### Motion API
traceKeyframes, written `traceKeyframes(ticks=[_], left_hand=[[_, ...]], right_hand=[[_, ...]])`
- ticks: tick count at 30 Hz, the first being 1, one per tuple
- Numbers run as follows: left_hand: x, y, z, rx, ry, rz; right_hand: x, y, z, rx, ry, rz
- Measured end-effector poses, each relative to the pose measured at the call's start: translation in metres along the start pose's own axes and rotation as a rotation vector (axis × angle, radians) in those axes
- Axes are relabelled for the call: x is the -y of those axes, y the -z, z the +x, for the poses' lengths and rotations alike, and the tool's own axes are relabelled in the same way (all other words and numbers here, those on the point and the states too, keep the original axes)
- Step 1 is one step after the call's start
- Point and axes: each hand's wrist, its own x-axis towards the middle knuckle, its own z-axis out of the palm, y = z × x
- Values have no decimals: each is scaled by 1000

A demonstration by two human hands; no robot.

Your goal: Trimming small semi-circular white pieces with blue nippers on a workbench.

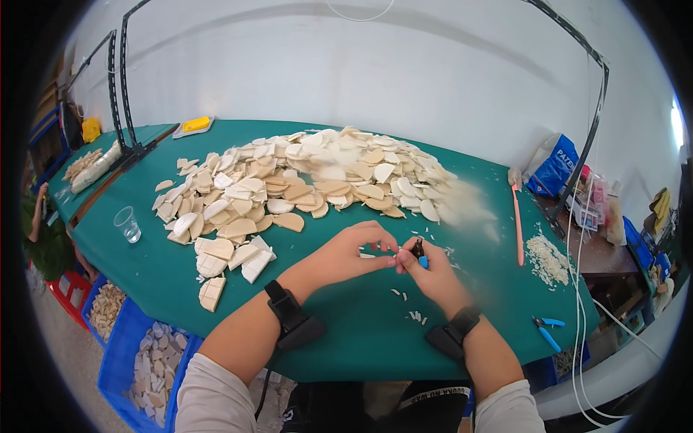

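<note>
My right hand is closed around small nippers with blue grips, their dark jaws pointing away from me. Right beside it, my left hand pinches thumb and finger together at the nippers; what is between those fingertips is too small to make out. Several thin white slivers lie on the green table just below my hands. Left of my left forearm are a few cream half-round pieces with scored lines. A big heap of similar flat half-round pieces spreads beyond my hands, partly blurred at its right.
On the right lie a second pair of blue-handled nippers, a pile of slivers and a pink-handled brush. A clear cup stands left. Blue crates hold offcuts. Another person is at far left. White cables hang right.
</note>
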Motion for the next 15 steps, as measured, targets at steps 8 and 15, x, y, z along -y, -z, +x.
traceKeyframes(ticks=[8,15], left_hand=[[-6,1,0,-13,13,-43],[4,1,1,-14,-1,-126]], right_hand=[[-1,2,1,7,4,-11],[1,-1,0,82,-25,-9]])
